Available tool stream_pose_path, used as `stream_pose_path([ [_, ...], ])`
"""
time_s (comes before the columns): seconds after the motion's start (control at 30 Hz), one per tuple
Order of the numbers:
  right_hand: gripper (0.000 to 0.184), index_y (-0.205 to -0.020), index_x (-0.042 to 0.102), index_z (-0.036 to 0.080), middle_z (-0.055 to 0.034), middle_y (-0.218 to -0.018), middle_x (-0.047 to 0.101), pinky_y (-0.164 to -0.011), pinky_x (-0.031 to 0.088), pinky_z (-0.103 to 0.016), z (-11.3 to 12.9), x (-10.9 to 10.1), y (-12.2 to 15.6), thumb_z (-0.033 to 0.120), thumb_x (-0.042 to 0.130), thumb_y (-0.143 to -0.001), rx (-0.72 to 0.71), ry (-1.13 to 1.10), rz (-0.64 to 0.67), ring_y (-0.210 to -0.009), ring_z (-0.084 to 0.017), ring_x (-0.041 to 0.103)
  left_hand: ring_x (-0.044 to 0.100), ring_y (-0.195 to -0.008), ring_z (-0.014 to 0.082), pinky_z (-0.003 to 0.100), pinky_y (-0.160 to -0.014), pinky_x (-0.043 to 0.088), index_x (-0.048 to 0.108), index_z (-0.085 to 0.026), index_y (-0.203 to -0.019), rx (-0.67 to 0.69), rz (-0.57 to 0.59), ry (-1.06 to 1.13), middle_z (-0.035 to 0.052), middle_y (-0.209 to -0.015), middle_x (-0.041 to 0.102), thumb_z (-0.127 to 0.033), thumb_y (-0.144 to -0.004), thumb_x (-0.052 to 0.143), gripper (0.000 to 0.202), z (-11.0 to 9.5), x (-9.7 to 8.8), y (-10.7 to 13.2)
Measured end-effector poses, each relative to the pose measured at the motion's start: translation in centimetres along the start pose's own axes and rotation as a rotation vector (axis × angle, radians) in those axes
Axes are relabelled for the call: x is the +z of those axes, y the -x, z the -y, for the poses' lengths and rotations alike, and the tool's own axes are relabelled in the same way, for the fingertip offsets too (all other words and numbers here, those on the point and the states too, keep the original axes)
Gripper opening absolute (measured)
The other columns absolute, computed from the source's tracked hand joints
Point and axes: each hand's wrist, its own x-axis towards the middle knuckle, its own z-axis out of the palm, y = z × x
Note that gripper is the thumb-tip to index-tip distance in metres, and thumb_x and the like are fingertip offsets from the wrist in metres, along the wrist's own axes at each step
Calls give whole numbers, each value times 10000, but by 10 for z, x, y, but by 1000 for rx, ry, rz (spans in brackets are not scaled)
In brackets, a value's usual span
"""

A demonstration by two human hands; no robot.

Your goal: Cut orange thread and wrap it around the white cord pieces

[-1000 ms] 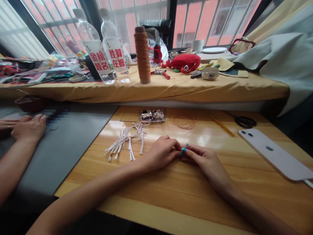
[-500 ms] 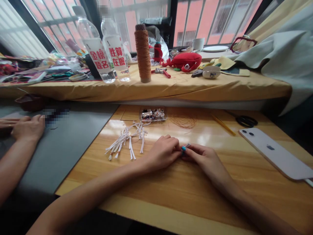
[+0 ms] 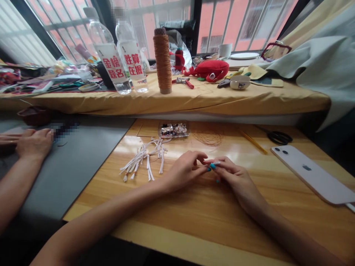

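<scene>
Over the wooden table, my two hands meet at the fingertips. My right hand pinches a short piece of white cord between thumb and fingers, its tip showing above the thumb. From the left, my left hand reaches in with curled fingers, its thumb tip against the right hand's fingertips. What the left fingers grip is hidden. Left of my hands lies a bunch of white cord pieces, some tied with brown thread. Behind them sits a clear box of small beads, beside a loose coil of thin brown thread.
To the right lie a yellow pencil-like stick, black-handled scissors and a phone. Bottles, a brown thread spool and a red pouch stand on the cloth-covered ledge. Another person's hand is at the grey table, left.
My left hand's fingers have lifted and loosened, leaving a gap above its thumb. My right fingers have shifted slightly, and more of the white cord shows.
</scene>
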Motion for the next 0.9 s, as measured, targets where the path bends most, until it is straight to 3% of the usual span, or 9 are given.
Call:
stream_pose_path([
  [0.13, 252, -877, 675, 203, 15, -653, 473, -442, 366, -204, 2, -1, 0, 349, 559, -708, 31, 46, 50, -504, -71, 408, 524, -715, 111, 211, -668, 391, 605, -163, -900, 6, 163, 75, 17, -762, 619, -222, -818, 458, 179, 0, -5, -3],
  [0.3, 406, -1049, 582, 165, 9, -625, 556, -460, 425, -229, 1, 2, 2, 382, 551, -709, 41, 103, 2, -497, -99, 480, 502, -672, 111, 216, -658, 365, 629, -160, -835, 9, 84, -20, 8, -728, 633, -231, -822, 457, 186, 2, -4, -1],
  [0.43, 276, -895, 637, 179, -9, -690, 613, -519, 456, -232, 0, 3, 5, 379, 538, -734, -8, 222, -50, -549, -114, 534, 482, -665, 118, 232, -673, 345, 622, -159, -778, 52, 59, -153, 4, -705, 632, -239, -816, 469, 177, 0, -2, 1],
  [0.53, 253, -833, 641, 176, -14, -713, 629, -534, 469, -226, -1, 1, 4, 383, 528, -742, 2, 187, -43, -571, -119, 553, 480, -662, 120, 229, -660, 345, 617, -156, -753, 57, 72, -189, 9, -692, 624, -262, -814, 469, 192, -1, -3, 1],
  [0.73, 244, -789, 629, 164, -17, -691, 632, -578, 496, -236, -1, -1, 3, 386, 550, -727, 2, 107, -31, -602, -126, 571, 499, -652, 111, 234, -680, 352, 625, -162, -798, 23, 102, -123, 10, -722, 635, -309, -828, 438, 239, -4, -4, 0],
  [0.9, 293, -902, 605, 175, -19, -715, 638, -567, 510, -246, -1, 0, 1, 392, 578, -707, -34, 33, -59, -616, -132, 590, 520, -695, 113, 206, -656, 375, 622, -147, -798, -13, 109, -38, 26, -739, 627, -256, -827, 443, 210, -3, -5, -1],
])
